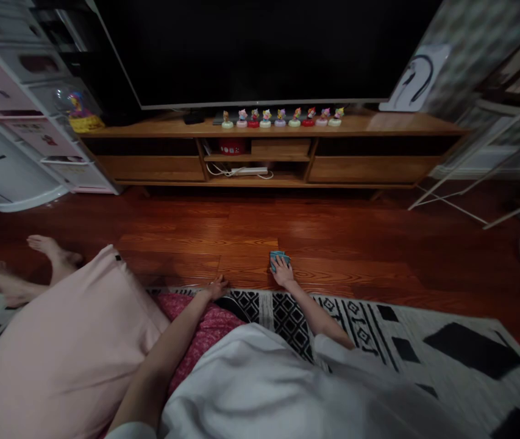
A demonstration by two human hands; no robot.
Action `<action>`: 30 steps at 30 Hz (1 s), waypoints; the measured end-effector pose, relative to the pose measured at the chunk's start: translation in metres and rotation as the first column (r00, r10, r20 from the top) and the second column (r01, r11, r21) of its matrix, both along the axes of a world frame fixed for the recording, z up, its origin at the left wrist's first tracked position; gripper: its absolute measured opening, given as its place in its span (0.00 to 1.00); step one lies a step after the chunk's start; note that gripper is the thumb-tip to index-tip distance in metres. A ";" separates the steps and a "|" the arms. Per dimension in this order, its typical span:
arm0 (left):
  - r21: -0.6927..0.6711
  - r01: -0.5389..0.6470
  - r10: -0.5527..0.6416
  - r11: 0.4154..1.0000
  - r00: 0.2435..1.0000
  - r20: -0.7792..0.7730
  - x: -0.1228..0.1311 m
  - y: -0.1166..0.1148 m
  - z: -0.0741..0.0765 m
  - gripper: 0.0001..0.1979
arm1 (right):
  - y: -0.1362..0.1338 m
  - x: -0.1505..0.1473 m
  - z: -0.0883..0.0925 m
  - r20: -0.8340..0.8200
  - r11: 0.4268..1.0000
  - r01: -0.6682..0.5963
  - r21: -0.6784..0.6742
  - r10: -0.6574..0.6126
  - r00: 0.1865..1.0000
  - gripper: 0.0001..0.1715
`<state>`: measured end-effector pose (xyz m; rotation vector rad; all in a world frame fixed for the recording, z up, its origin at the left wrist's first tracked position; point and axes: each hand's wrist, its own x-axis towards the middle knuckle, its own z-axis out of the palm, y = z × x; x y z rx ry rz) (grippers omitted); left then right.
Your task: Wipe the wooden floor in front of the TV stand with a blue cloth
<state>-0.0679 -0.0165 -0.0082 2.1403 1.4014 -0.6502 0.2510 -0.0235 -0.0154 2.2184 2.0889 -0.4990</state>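
Observation:
My right hand [281,272] presses down on a folded blue-green cloth [277,253] that lies on the reddish wooden floor, its fingers spread over the fabric. To the left, my left hand [218,286] rests on the floor by the edge of the patterned rug [265,305]. That hand holds nothing visible, and its fingers lie on the boards. Between the two hands runs a short stretch of bare floor [245,268].
A wooden TV cabinet [255,158] stands ahead, with a row of several small figurines [280,119] below a large television [264,49]. On the left lies a pink cushion [72,347] beside bare feet [53,250]. A light folding rack [452,177] is at the right.

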 end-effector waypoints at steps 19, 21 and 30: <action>-0.031 -0.011 0.012 0.999 1.000 0.024 0.002 0.001 0.004 0.31 | -0.034 -0.028 -0.015 -0.039 0.990 -0.090 0.106 0.094 0.995 0.34; -0.027 -0.009 0.010 1.000 1.000 0.022 0.003 0.000 0.006 0.31 | -0.010 -0.037 -0.003 -0.037 0.994 -0.060 0.094 0.063 0.997 0.34; -0.014 -0.016 0.016 1.000 0.999 0.047 0.003 0.000 0.002 0.30 | -0.038 -0.036 -0.016 -0.039 0.972 -0.216 0.087 0.220 0.975 0.33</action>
